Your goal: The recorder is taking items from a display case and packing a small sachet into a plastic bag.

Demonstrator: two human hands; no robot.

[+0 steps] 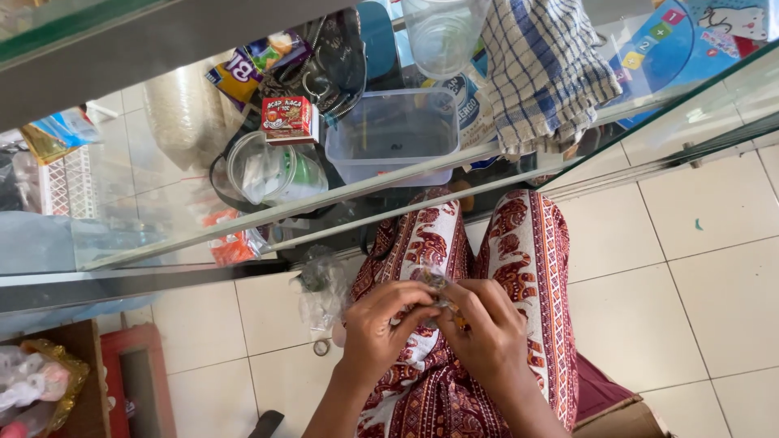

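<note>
Hands pinched on small clear wrapper over lap

Held between both hands, at about 6 o'clock in the view: a small clear plastic wrapper [438, 284] with something brownish inside, contents too small to tell. Left hand [381, 324] closed narrow, fingertips pinching the wrapper's near edge. Right hand [487, 324] likewise curled tight, thumb and fingers pressed onto the same wrapper from the 3 o'clock side. Both hands touching each other above patterned red-and-white trousers [519, 243].

Lay just beside the left hand, toward 9 o'clock, on the tiled floor [690, 308]: a crumpled clear plastic bag [323, 288]. Stood above, toward 12 o'clock: a glass display case [203, 231], seen through its panes. Inside it: a clear plastic tub [393, 134], a small red box [288, 119] at the tub's 9 o'clock, a round clear container [268, 172] below the box, and a checked cloth [544, 73] draped at the tub's 3 o'clock.
</note>
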